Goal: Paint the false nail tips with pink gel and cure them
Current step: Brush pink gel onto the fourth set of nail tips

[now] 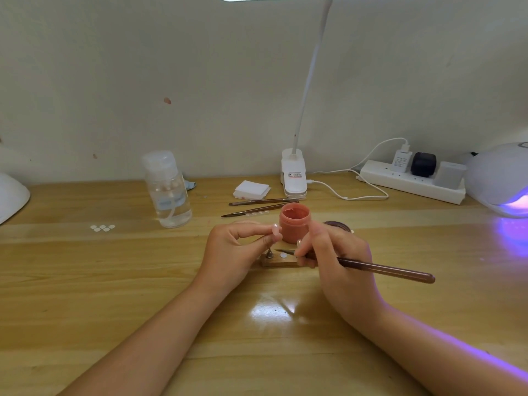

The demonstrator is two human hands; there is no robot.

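- Pinching a small pale false nail tip (276,226) between thumb and forefinger, my left hand (231,252) hovers just above the small wooden holder block (275,262) on the light wooden bench (114,281)
- My right hand (340,258) grips a long brown nail brush (383,268), its pointed end lying over the block beside a little metal peg (269,253) and a white round pad (283,255)
- The open pink gel jar (294,222) stands just behind both hands
- Two spare brown brushes (258,205) lie behind the jar, near a stack of white wipes (251,189)
- A clear pump bottle (168,190) stands to the left, with five white round pads (102,227) beside it
- The white curing lamp (503,181) glows violet at far right, next to a white power strip (411,181)
- A white clip lamp (294,172) stands at the back
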